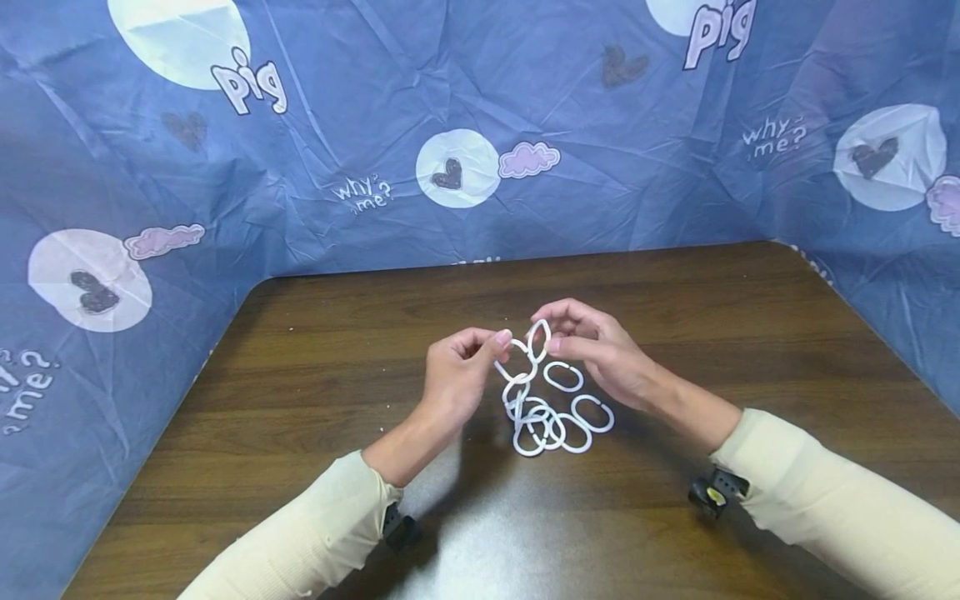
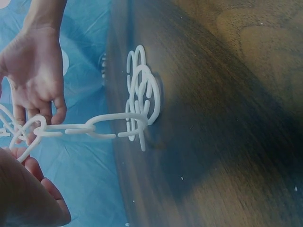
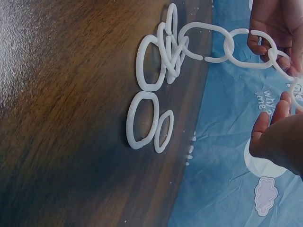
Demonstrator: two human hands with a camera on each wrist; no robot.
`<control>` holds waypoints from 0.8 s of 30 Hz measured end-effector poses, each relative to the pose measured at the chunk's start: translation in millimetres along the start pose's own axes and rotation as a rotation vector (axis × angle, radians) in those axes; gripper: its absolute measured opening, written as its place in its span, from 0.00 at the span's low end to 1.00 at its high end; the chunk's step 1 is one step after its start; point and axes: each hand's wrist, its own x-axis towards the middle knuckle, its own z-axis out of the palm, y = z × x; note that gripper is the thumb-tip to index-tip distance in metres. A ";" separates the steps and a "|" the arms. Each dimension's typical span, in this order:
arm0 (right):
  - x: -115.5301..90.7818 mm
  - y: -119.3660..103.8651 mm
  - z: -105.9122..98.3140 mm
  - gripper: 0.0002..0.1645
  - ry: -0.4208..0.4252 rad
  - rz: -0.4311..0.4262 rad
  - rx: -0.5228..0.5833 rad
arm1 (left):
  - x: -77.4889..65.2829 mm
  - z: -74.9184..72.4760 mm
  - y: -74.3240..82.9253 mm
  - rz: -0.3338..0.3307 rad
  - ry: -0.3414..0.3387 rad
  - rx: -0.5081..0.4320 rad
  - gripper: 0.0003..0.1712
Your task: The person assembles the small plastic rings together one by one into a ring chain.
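My left hand (image 1: 459,367) pinches an open-ended white plastic ring (image 1: 535,367) between thumb and fingers. From that ring a short chain of linked rings (image 2: 104,117) hangs down to the table. Facing it, my right hand (image 1: 600,350) holds another white ring (image 1: 531,343) by thumb and fingertips, right beside the left one. Both hands are raised over the table. In the left wrist view the two held rings overlap; fingers partly hide where they meet. Below lies a cluster of overlapping white rings (image 1: 576,451), at the chain's lower end.
Two white rings lie at the cluster's right side, one farther back (image 1: 564,390) and one nearer (image 1: 612,417). The brown wooden table (image 1: 337,333) ends at a blue printed cloth (image 1: 315,133) behind and at the sides. Dark wrist straps show at both sleeves.
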 end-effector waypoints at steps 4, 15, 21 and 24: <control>-0.6 0.1 -0.3 0.19 -0.017 0.007 0.012 | 0.1 -0.2 0.2 -0.002 0.005 0.009 0.14; -1.2 2.4 -3.0 0.19 -0.061 0.034 0.060 | 1.2 0.0 -1.1 -0.026 0.049 0.047 0.13; -0.8 2.9 -2.3 0.20 -0.021 0.012 0.025 | 0.6 0.8 -2.0 -0.024 0.014 0.033 0.14; -0.7 3.2 -1.5 0.22 -0.021 -0.005 0.013 | 0.4 0.7 -2.4 -0.027 0.010 0.028 0.14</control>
